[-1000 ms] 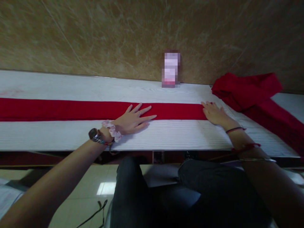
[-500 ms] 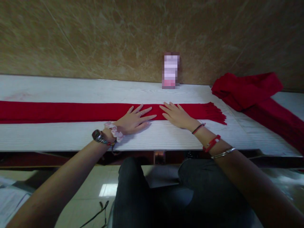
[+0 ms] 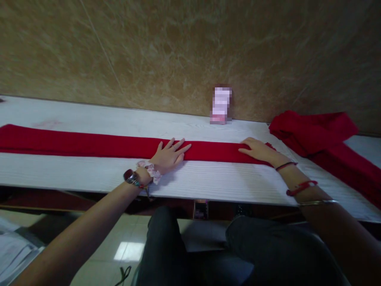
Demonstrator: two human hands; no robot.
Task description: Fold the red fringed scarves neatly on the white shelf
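Note:
A long red scarf (image 3: 208, 151) lies stretched flat from left to right, its narrow fringed end at the right partly covered by my right hand. My left hand (image 3: 168, 154) rests palm down on the scarf's middle, fingers spread and a ring on one of them. Over the scarf near the fringe is my right hand (image 3: 258, 151), its thumb apart from the fingers and the fingertips touching the cloth. Nothing is visibly held in either hand.
The white wood-grain table (image 3: 190, 180) stands against a brown marbled wall (image 3: 166, 59). A second red scarf (image 3: 315, 131) lies bunched at the right. A blurred-out upright object (image 3: 220, 104) leans on the wall. My knees are below the table's front edge.
My right hand has slid right along the scarf to near its fringe. My left hand stays spread on the cloth. The view has shifted and tilted slightly.

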